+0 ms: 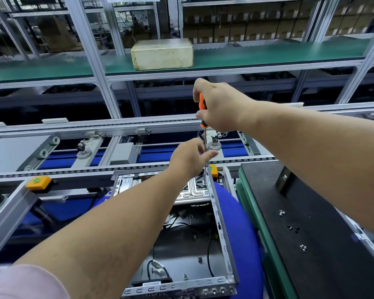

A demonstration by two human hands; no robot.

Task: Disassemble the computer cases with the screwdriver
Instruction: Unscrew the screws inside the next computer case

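Conveyor line; open grey case (194, 244); both hands grip orange screwdriver (203, 108), seemingly.

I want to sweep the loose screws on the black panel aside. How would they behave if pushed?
The loose screws are tiny and rounded, so they would probably roll and scatter. The black panel looks smooth and rimless, so some could slide off.

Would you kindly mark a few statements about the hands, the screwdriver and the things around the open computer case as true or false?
1. The right hand grips the orange screwdriver handle. True.
2. The left hand rests flat on the black mat. False: it steadies the screwdriver's shaft above the computer case.
3. Loose screws lie on the black mat. True.
4. The screwdriver lies flat inside the case. False: it stands upright, tip down at the case's far end.
5. The beige box sits on the green shelf. True.
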